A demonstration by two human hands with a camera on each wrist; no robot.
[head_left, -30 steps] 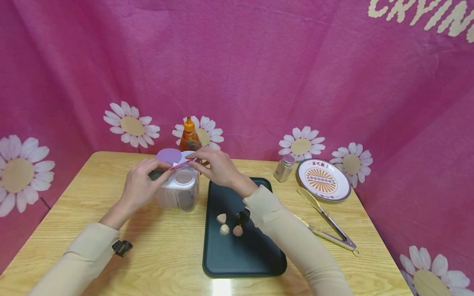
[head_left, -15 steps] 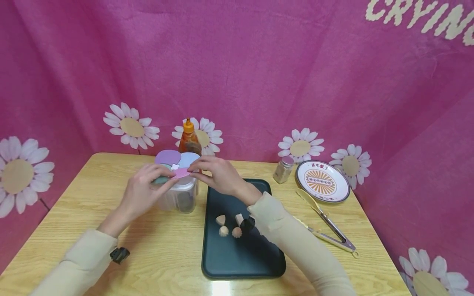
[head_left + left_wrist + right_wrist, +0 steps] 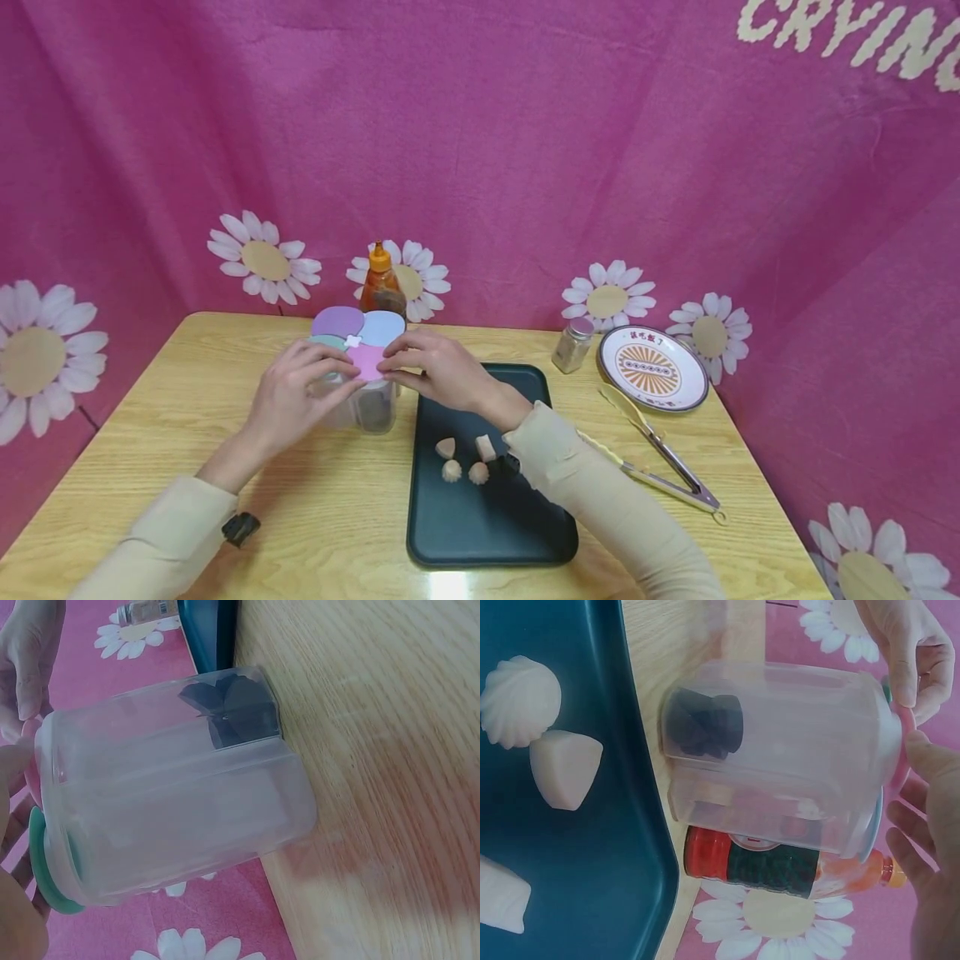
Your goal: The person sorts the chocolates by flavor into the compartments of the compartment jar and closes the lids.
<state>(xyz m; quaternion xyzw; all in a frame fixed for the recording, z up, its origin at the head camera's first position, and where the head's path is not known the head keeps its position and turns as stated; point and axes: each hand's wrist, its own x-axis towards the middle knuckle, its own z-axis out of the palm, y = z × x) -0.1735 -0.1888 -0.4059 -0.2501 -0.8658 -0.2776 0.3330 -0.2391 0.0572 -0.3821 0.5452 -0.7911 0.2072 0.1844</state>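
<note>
A clear plastic storage box (image 3: 375, 407) with compartments stands on the table, topped by purple, blue, green and pink flaps around a small white centre. Its front flap, the pink lid (image 3: 366, 362), lies nearly flat over the opening. My left hand (image 3: 296, 383) pinches the left edge of that lid between thumb and fingers. On the opposite edge, my right hand (image 3: 435, 365) grips it with thumb and curled fingers. Dark pieces (image 3: 705, 724) lie at the bottom of one compartment; their kind is unclear.
A dark tray (image 3: 487, 525) holds several pale shaped pieces (image 3: 478, 472). Behind the box stands a sauce bottle (image 3: 382, 287) with an orange cap. To the right are a shaker jar (image 3: 572, 346), a patterned plate (image 3: 693, 379) and spread tongs (image 3: 675, 461).
The pink lid has come down from a raised tilt to lie nearly flat on the box. Both hands have moved slightly down with it, keeping hold of its edges.
</note>
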